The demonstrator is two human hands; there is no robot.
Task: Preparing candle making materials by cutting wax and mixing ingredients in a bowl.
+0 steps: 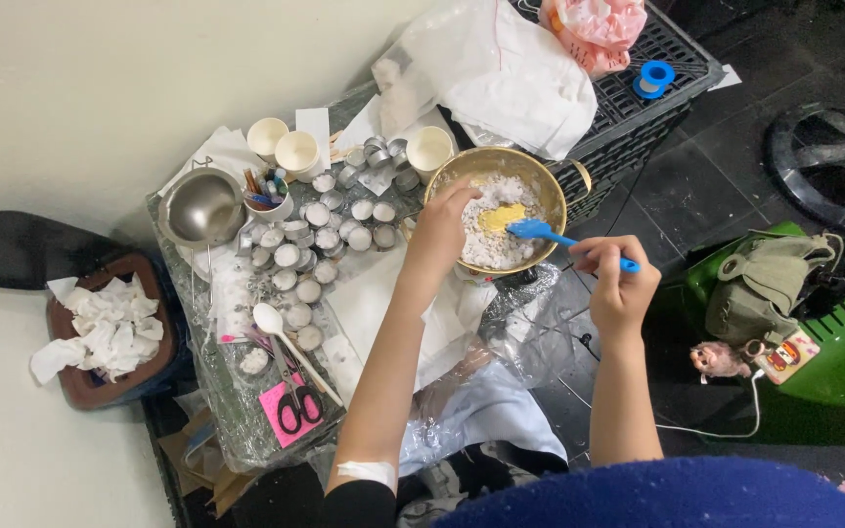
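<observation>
Right hand [621,284] pinches the handle end of a blue silicone spatula [559,238], its long axis running left, blade in white flakes inside a round brass-coloured metal bowl [557,200]. Left hand [439,230] closes on the bowl's near rim. Small foil cups [317,240] crowd the plastic-covered table [246,430], beside a dark tiled floor [716,186].

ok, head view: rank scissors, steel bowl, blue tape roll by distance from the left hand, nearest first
From the left hand on the brass pot's rim:
1. Steel bowl, to its left on the table's far-left edge.
2. Scissors, lower left on a pink sheet; not far behind the bowl.
3. Blue tape roll, upper right on the black crate.
</observation>
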